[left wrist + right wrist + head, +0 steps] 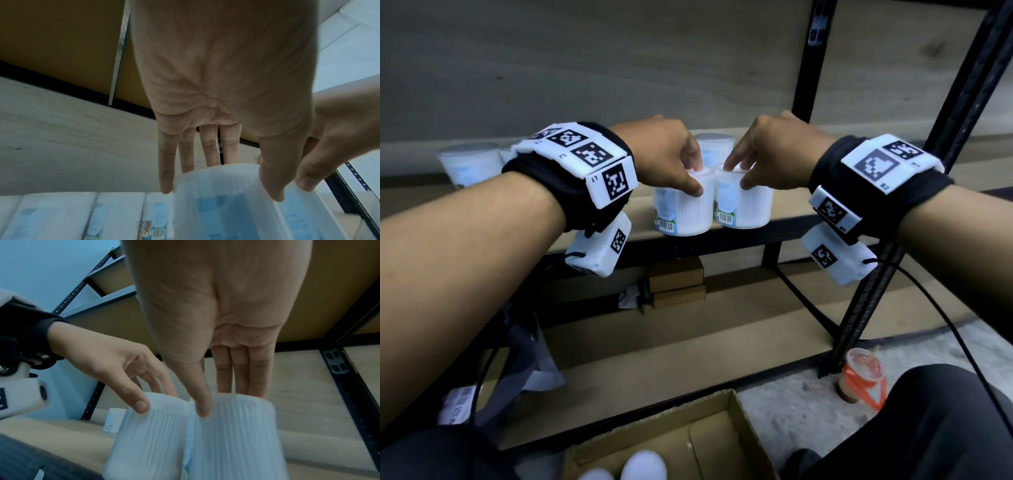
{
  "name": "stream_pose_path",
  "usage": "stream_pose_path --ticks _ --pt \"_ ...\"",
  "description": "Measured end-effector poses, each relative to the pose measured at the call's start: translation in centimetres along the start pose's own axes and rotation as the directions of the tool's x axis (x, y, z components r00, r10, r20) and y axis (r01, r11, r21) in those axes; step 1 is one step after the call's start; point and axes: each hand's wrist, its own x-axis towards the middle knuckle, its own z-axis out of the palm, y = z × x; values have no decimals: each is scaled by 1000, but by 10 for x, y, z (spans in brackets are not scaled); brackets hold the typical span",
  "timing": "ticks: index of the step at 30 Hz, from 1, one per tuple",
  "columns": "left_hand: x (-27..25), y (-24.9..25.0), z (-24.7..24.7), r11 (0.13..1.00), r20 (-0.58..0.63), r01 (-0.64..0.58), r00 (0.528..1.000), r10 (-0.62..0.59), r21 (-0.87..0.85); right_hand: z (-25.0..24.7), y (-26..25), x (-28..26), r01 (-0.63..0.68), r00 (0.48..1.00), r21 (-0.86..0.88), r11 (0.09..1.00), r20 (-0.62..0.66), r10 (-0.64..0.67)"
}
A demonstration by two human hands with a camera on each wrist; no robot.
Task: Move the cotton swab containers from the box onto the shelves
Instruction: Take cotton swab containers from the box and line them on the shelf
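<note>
Two white ribbed cotton swab containers sit side by side at the front edge of the wooden shelf (pixel 787 205). My left hand (pixel 697 176) grips the left container (pixel 685 209) by its lid, thumb in front and fingers behind. My right hand (pixel 738 175) pinches the right container (pixel 744 205) the same way. In the left wrist view my left hand (pixel 218 186) wraps the lid of its container (pixel 222 211). In the right wrist view my right hand (pixel 224 402) holds the right container (pixel 234 443) beside the left container (pixel 152 443). The cardboard box (pixel 736 421) lies below with two white lids (pixel 643 466) showing.
More containers stand on the shelf, one behind (pixel 714 147) and some to the left (pixel 470 164). A black upright post (pixel 893 246) rises on the right. Small cardboard boxes (pixel 676 281) sit on the lower shelf. A drink cup (pixel 863 377) stands on the floor.
</note>
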Motion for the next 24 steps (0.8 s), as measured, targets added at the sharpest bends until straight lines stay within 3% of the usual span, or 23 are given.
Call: stream_pose_path --ticks 24 --pt "59 -12 16 1000 1 14 1000 -14 21 17 19 53 -56 998 -7 998 3 56"
